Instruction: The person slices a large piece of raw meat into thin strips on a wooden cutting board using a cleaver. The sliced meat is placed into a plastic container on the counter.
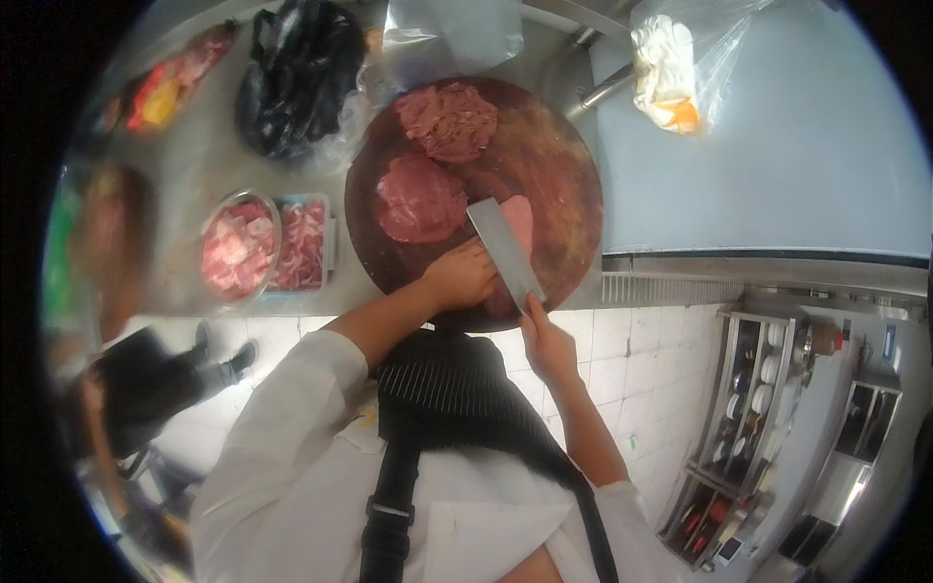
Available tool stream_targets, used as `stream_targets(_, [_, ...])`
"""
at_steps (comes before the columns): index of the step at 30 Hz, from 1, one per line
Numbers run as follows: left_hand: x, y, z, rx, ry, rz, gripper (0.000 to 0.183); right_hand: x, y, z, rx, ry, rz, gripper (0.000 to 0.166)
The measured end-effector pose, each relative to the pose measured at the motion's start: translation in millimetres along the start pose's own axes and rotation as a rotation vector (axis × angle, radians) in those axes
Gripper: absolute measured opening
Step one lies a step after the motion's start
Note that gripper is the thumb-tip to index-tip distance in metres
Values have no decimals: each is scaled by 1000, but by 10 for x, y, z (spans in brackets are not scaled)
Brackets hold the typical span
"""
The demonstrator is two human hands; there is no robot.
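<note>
A cleaver is in my right hand, gripped at the handle, its broad blade slanting up and left over a round chopping board. Beside the blade, my left hand rests with bent fingers on meat that it largely hides. A pale pink flat piece of meat shows to the right of the blade. Farther up the board lie a smooth red lump of meat and a heap of cut meat.
Left of the board are an oval bowl of meat pieces and a plastic tub of sliced meat. A black plastic bag lies behind them. White gloves lie on the right-hand surface. Another person is at the far left.
</note>
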State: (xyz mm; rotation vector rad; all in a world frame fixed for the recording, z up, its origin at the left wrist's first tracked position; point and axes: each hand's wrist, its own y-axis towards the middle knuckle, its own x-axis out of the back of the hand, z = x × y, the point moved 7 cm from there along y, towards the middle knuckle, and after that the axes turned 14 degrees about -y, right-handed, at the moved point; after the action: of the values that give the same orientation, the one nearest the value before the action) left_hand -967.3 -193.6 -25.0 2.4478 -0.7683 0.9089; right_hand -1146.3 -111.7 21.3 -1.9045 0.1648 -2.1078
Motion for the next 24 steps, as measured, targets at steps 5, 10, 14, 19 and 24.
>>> stream_targets(5, [19,-57,-29,3,17,-1,52,-1,-399,-57,-50,16,108,52])
stream_targets(10, [15,-45,-50,-25,34,3,53,-46,-277,-42,-42,22,66,50])
stream_targets(14, [16,-38,-10,8,-58,-36,53,-26,74,84,41,58,-87,49])
stream_targets(19, [32,-45,-39,-16,-28,-61,49,-27,158,100,43,22,-127,49])
stream_targets(24, [4,-112,-35,9,-49,-17,52,54,-288,41,-13,4,44,50])
